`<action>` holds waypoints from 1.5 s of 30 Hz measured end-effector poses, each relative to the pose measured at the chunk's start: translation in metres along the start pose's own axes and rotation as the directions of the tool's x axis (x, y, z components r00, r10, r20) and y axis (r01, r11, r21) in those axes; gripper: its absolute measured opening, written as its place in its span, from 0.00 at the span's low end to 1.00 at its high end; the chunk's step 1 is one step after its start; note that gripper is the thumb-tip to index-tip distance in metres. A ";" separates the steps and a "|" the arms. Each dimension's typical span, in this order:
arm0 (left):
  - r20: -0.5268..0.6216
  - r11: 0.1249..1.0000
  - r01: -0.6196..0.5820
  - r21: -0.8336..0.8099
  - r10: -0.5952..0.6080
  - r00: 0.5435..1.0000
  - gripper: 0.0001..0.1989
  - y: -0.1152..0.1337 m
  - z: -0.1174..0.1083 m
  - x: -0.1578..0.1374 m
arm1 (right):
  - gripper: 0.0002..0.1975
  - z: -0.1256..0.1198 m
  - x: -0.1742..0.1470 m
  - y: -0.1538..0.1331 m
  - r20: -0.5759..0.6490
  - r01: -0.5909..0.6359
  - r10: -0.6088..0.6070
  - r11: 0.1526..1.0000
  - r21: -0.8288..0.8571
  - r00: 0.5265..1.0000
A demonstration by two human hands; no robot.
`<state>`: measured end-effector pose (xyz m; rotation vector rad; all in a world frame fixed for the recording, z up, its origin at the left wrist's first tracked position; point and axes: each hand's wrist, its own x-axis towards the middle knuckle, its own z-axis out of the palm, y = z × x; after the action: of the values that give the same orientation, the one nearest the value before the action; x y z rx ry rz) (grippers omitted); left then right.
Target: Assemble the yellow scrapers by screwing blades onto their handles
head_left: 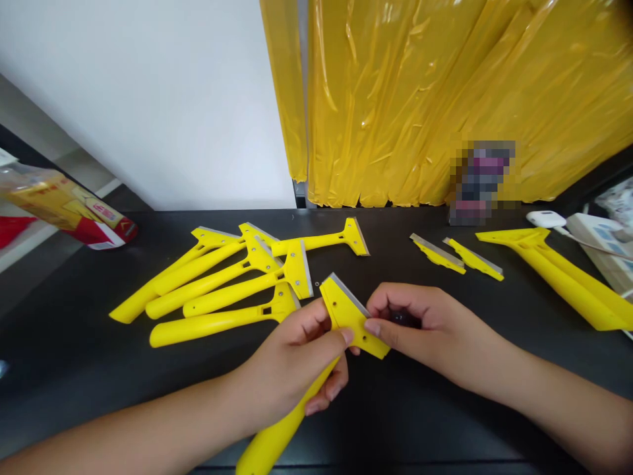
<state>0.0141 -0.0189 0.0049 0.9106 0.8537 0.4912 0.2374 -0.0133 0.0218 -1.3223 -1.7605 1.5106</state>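
A yellow scraper (350, 310) with a metal blade along its head is gripped by my left hand (301, 359) near the neck, thumb on the head. Its handle slants down toward the near edge. My right hand (420, 323) pinches the right side of the same head between thumb and forefinger. Two small holes show in the head, with no screws visible in them. To the left lie several yellow scrapers (232, 290) in an overlapping group. Right of them, two loose yellow blade pieces (438, 254) with metal edges rest close together. A separate yellow scraper handle (558, 277) lies farther right.
Everything lies on a black table (99, 369). A red and yellow bottle (74, 208) is on its side at left. A blurred-out upright object (482, 181), a white earphone case (545, 219) and a power strip (601, 244) stand at the back right. Yellow plastic sheeting (420, 99) hangs behind.
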 end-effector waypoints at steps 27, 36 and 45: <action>0.296 -0.044 -0.357 0.933 0.658 0.693 0.13 0.034 0.010 -0.031 | 0.22 -0.001 -0.029 -0.009 0.072 -0.038 0.004 0.878 0.477 0.997; 0.649 -0.735 -0.254 0.629 0.317 0.691 0.22 0.022 0.020 -0.014 | 0.22 0.008 -0.018 0.005 0.159 -0.247 0.193 0.644 0.724 0.968; -0.007 0.422 -0.184 0.888 0.412 0.911 0.31 0.018 0.033 -0.035 | 0.19 -0.007 -0.004 0.010 0.118 -0.017 -0.038 0.900 0.435 0.992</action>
<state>0.0203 -0.0489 0.0457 2.0538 1.1852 0.4563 0.2489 -0.0140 0.0157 -1.0063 -1.3762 1.8776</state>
